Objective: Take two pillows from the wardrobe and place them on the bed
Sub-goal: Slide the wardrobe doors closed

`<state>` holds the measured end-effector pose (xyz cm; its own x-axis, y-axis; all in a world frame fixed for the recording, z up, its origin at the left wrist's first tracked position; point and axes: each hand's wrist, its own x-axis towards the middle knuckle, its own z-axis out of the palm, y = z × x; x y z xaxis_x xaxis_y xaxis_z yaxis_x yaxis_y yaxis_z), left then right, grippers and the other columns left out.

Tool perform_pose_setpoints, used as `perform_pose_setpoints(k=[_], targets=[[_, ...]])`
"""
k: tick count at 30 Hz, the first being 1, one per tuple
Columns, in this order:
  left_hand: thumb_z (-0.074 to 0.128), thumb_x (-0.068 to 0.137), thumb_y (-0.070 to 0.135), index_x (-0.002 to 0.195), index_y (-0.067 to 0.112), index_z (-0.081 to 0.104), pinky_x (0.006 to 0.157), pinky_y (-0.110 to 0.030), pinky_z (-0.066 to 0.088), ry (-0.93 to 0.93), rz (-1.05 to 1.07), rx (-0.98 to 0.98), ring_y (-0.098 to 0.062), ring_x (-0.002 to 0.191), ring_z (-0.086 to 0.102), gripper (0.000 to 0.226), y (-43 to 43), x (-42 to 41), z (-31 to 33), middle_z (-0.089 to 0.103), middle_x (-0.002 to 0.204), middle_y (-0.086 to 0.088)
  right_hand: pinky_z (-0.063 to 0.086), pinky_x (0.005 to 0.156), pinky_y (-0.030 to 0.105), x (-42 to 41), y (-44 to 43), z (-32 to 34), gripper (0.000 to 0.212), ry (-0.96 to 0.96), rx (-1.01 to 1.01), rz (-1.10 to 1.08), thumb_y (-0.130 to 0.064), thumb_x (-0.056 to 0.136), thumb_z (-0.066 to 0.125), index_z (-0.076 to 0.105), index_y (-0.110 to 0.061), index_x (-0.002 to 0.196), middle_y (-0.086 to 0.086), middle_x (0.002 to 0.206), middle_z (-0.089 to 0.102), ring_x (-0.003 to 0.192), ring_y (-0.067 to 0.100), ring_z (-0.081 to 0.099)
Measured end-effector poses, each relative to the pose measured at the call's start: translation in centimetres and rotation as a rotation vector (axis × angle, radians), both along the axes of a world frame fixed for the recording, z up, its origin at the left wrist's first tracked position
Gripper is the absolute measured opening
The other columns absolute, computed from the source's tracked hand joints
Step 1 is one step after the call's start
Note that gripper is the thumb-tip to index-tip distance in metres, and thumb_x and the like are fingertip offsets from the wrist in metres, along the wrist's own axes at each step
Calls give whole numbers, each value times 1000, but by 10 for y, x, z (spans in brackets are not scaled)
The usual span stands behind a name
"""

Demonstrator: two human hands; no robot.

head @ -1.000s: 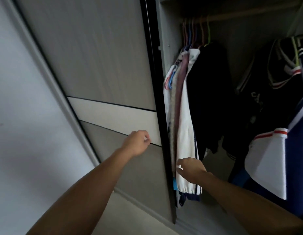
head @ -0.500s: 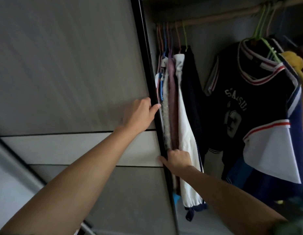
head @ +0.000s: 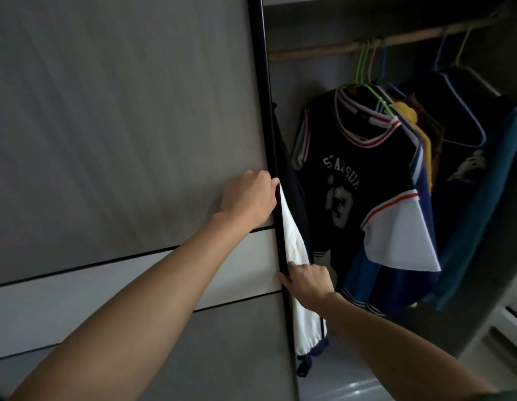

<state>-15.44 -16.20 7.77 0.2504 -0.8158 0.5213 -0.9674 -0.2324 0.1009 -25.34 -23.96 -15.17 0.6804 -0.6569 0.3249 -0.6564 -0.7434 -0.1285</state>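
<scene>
Status: early stage. The wardrobe [head: 396, 198] is partly open; its sliding door [head: 121, 140] fills the left half of the view, and the open bay at 3 o'clock shows only hanging clothes: a dark jersey [head: 352, 183] on the rail [head: 367, 46], and a white garment [head: 295, 250] just beside the door edge. No pillow is in view, and the bed is out of frame, so the pillows' location cannot be told. Remaining, by judgement: expose more of the interior, locate both pillows, carry them to the bed.

Left hand [head: 248, 199]: arm extended, fingers curled over the black door edge at centre, closed on it.

Right hand [head: 308, 282]: lower, toward 5 o'clock, fingers together, hooked on the same edge, touching the white garment.
</scene>
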Motion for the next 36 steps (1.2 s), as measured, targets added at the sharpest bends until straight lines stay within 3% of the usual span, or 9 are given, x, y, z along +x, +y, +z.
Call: perform_pose_setpoints(k=[8, 12, 20, 26, 32, 36], targets=[[40, 97, 25, 93, 3, 60, 63, -35, 33, -8, -114, 13, -42, 88, 61, 30, -60, -59, 0, 66, 97, -23, 35, 60, 37, -62, -35, 7, 43, 21, 23, -207, -50, 96, 33, 57, -14, 98, 9, 92, 70, 85, 34, 65], [41, 96, 25, 92, 3, 61, 66, -38, 43, -17, -175, 7, -41, 89, 62, 30, -96, -93, 1, 67, 97, -23, 35, 60, 36, -97, -62, 7, 42, -1, 31, -309, -50, 95, 35, 56, -13, 94, 9, 89, 70, 83, 34, 65], [41, 94, 28, 92, 3, 62, 74, -44, 49, -35, -239, -29, -43, 91, 61, 32, -168, -170, 0, 66, 98, -24, 39, 60, 37, -191, -135, 8, 52, -5, 27, -366, -65, 88, 35, 57, -19, 94, 6, 87, 69, 79, 31, 65], [44, 92, 30, 87, 5, 61, 68, -43, 48, -58, -222, -85, -43, 86, 62, 30, -219, -227, -6, 67, 91, -23, 40, 57, 35, -284, -201, 11, 51, 23, -17, -348, -65, 88, 33, 59, -22, 93, 3, 80, 68, 72, 27, 64], [46, 90, 29, 79, 6, 59, 61, -39, 46, -36, -239, -115, -43, 77, 63, 29, -265, -276, -10, 67, 83, -23, 35, 52, 32, -373, -253, 11, 48, -84, -38, -428, -68, 86, 33, 52, -24, 80, 2, 74, 69, 71, 28, 66], [45, 88, 26, 72, 11, 52, 59, -37, 39, -20, -271, -97, -42, 76, 62, 24, -294, -302, -10, 67, 84, -22, 38, 55, 33, -425, -278, 11, 38, -325, 5, -626, -61, 87, 39, 41, -26, 73, 3, 67, 65, 68, 32, 64]])
